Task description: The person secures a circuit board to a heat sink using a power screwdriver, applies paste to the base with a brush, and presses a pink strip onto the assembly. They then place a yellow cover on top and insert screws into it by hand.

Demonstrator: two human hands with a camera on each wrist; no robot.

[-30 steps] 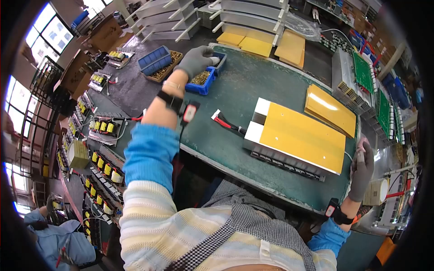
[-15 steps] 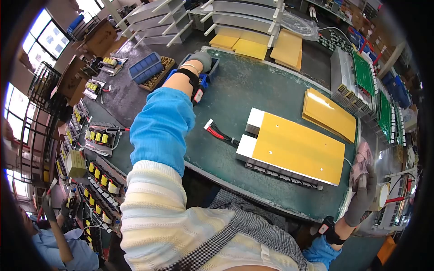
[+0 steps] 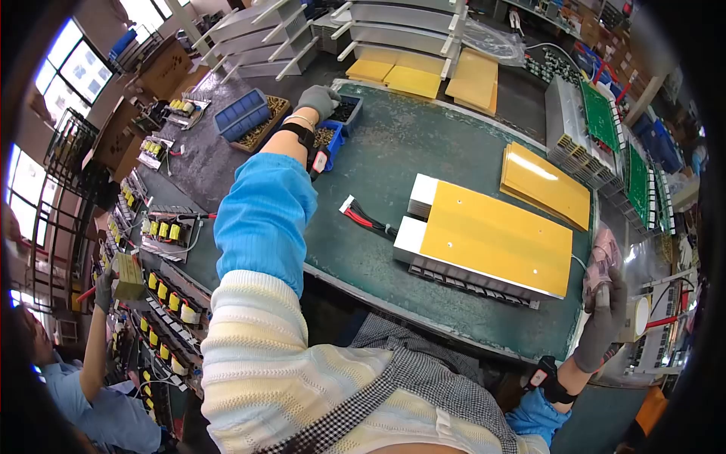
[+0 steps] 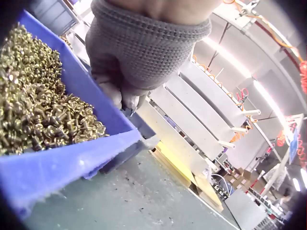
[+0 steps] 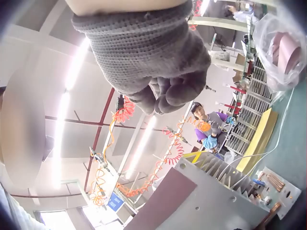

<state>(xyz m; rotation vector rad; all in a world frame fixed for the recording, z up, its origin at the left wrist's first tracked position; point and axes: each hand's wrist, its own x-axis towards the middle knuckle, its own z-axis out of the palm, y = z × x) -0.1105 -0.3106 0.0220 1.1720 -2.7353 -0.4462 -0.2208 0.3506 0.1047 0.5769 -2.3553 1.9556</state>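
My gloved left hand point(image 3: 318, 100) is at the far edge of a small bin of black parts point(image 3: 344, 112), its fingers curled downward. In the left wrist view a small dark part point(image 4: 128, 112) shows at the pinching fingertips. Just nearer stands a blue bin point(image 4: 112, 143), filled with brass-coloured screws point(image 4: 53, 100). At the bench's right edge my gloved right hand point(image 3: 603, 310) hangs in the air beside a pink bundle in clear plastic point(image 3: 603, 257). Its fingers curl loosely in the right wrist view, with nothing seen between them.
A yellow-topped metal heat-sink unit point(image 3: 495, 238) lies on the green bench point(image 3: 423, 136), its red and black leads point(image 3: 367, 217) pointing left. Yellow sheets point(image 3: 544, 181) lie behind it. Stacked metal housings point(image 3: 401, 34) stand at the back. Another person point(image 3: 98, 401) works at lower left.
My left hand reached forward into the dark bin, then drew back slightly left to its edge. My right hand lowered a little beside the pink bundle. The other person's arm rose.
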